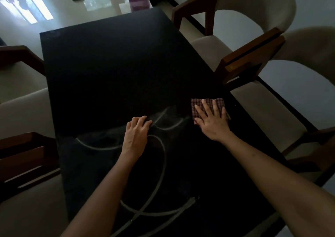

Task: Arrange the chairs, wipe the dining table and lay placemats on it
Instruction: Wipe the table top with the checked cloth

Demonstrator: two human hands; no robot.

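Black dining table (108, 70), dim room, chairs on both sides. Right hand (212, 121), fingers spread flat, presses the checked cloth (197, 103) near the right edge. Left hand (135, 135) rests beside it, fingers curled, grasping nothing.

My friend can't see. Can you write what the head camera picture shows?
A person's right hand presses a checked cloth flat on a dark dining table; the left hand rests beside it. Cream chairs stand along both sides.

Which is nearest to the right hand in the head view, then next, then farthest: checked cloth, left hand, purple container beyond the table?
1. Checked cloth, under the right hand.
2. Left hand, beside it on the table.
3. Purple container, past the table's far end.
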